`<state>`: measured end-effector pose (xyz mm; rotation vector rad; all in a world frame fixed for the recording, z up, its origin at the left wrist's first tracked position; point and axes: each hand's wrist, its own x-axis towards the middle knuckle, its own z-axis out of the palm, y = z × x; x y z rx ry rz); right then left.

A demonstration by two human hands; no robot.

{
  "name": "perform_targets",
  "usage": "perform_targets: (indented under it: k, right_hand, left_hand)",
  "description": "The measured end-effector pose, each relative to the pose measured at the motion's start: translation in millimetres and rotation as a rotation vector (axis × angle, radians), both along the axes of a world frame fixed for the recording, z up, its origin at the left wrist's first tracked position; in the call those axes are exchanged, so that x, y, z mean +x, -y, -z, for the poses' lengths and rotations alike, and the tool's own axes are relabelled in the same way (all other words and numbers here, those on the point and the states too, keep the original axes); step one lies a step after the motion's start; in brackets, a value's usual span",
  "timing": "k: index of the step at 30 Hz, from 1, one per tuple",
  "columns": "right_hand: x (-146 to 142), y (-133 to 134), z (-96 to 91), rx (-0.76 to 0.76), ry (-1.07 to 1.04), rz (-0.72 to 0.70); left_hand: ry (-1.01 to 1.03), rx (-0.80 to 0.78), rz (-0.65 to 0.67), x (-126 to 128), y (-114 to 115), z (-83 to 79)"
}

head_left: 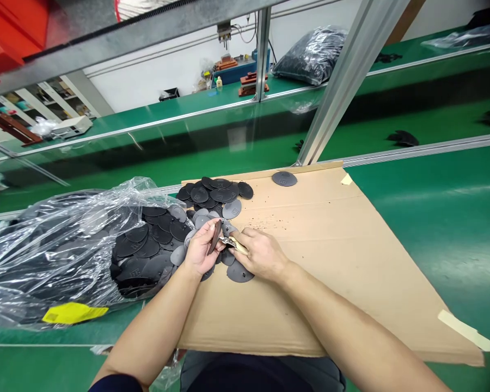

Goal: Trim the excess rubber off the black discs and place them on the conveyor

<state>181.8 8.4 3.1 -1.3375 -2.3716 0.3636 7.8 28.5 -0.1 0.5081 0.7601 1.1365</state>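
Note:
My left hand (199, 251) is closed on a dark round plastic disc (215, 238), held edge-on. Right beside it my right hand (261, 253) is closed on a small cutter with cream handles (236, 244), whose metal tip touches the disc's edge. Both hands hover over a sheet of brown cardboard (335, 245). A pile of grey-black discs (214, 197) lies just beyond the hands. One disc (239, 272) lies under my right hand.
A clear plastic bag (61, 245) full of discs lies open at the left, with a yellow label (74, 312). A single disc (284, 178) sits at the cardboard's far edge. An aluminium post (343, 81) rises behind. Green belts run beyond, and small dark trimmings dot the cardboard.

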Motion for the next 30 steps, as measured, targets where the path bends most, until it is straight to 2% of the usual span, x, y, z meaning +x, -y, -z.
perform_targets:
  k: [9,19,22,25,30]
  right_hand:
    - [1,3,-9.7,0.052,0.178,0.021]
    - [-1,3,-15.0,0.010,0.285,0.027]
    - [-1,3,-11.4,-0.017,0.228,0.040]
    - [2,1,-7.3,-0.085,0.071,0.078]
    - [12,-4,-7.9,-0.154,-0.153,0.172]
  left_hand:
    - [-0.053,-0.002,-0.032,2,1,0.8]
    - [-0.055,-0.035,-0.065,0,2,2.8]
    - [-0.048,-0.033,-0.056,1,1,2.3]
    - [-0.005,-0.013,-0.040,3,1,2.2]
    - [-0.017,-0.003,-0.132,0,0,1.8]
